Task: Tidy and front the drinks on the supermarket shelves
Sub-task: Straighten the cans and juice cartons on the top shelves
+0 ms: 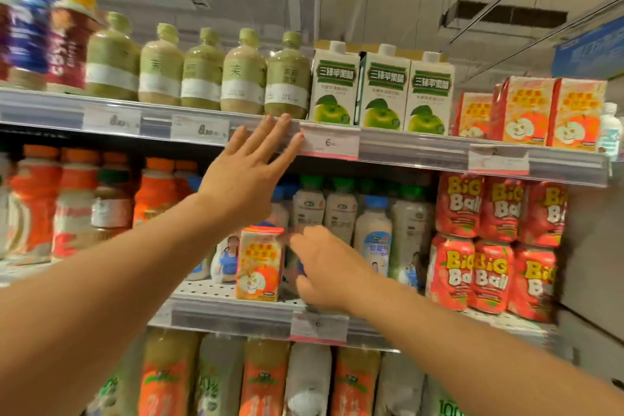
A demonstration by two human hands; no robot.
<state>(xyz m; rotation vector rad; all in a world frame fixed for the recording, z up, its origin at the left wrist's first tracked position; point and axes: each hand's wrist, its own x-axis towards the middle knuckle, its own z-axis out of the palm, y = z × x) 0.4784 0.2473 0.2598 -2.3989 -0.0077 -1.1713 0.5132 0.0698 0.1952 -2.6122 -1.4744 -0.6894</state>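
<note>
A small orange-and-yellow juice carton printed with a smiling apple point(259, 265) stands alone at the front lip of the middle shelf point(236, 309), among tall milky-white plastic bottles with green and blue caps point(341, 209) that are plainly a different product. Its matching cartons, orange-and-yellow boxes with the same apple face point(540, 111), sit on the top shelf point(415, 149) at about two o'clock from it, which suggests the lone carton is a stray due to go back up there.

The right hand point(326, 272) is just to the carton's three o'clock, fingers loosely curled toward its side; motion blur hides the fingertips, so it cannot be told whether they touch or hold the carton. The placing reads as a reach to take it.

At twelve o'clock from the carton, the left hand point(248, 172) is spread flat, fingers straight and fanned, holding nothing, its fingertips against the top shelf's price rail beside a pink-edged white price tag marked 6 point(329, 143). That looks like bracing or steadying while the other hand works.

Above the fingertips stand squat pale-green bottles with green caps point(243, 73), and at their three o'clock three white cartons showing a green apple point(383, 91), all faced forward. At three o'clock from the stray carton, stacked red cans lettered "BiG Ball" point(472, 243) fill the shelf's right end. Orange-labelled bottles point(266, 382) line the shelf below, at six o'clock.
</note>
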